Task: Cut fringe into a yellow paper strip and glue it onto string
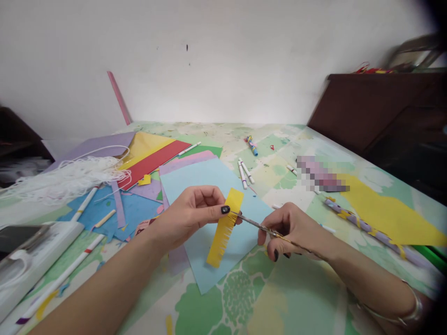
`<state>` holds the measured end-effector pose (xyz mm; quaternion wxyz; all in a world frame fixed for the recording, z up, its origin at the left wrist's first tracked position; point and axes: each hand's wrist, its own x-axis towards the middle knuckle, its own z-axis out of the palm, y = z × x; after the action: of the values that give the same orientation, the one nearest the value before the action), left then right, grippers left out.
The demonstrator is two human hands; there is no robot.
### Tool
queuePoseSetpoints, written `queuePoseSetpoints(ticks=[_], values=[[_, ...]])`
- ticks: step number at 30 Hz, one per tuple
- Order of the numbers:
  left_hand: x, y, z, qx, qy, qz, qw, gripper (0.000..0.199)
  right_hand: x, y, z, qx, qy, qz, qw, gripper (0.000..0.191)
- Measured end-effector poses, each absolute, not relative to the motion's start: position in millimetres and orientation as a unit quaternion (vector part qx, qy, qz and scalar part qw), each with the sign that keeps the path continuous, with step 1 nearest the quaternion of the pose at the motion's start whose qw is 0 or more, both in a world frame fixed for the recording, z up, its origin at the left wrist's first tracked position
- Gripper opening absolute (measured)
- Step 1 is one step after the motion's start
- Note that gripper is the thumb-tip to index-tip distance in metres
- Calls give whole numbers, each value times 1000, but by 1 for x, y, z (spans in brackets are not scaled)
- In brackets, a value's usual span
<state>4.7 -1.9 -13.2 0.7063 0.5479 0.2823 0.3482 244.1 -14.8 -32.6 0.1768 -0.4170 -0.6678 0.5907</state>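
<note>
A yellow paper strip (217,253) is pinched between the thumb and fingers of my left hand (199,209). Along its right edge runs a fringe of short cuts. My right hand (291,230) is closed around a pair of scissors (249,220), whose blades reach left to the strip's edge beside my left thumb. How far the blades are apart is too small to tell. Under both hands lies a light blue sheet of paper (209,181) on the patterned tablecloth.
White string (80,174) is heaped at the left, near coloured sheets and a white power strip (45,260) with a phone (21,237). Several markers (242,174) lie beyond my hands. At the right are a yellow sheet (391,214) and a decorated purple roll (366,228).
</note>
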Motion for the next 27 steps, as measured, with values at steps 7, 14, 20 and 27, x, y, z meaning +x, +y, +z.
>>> queuePoseSetpoints(ticks=[7, 14, 20, 27], values=[[5, -2, -14, 546, 281, 348, 708, 10, 245, -15, -34, -422, -672, 582, 174, 13], [5, -1, -14, 545, 292, 349, 704, 11, 245, -16, -32, -420, -673, 583, 176, 14], [5, 1, -16, 550, 303, 347, 696, 11, 244, -16, -32, -424, -672, 583, 168, 16], [5, -1, -16, 553, 297, 348, 697, 11, 245, -15, -32, -429, -673, 580, 164, 20]])
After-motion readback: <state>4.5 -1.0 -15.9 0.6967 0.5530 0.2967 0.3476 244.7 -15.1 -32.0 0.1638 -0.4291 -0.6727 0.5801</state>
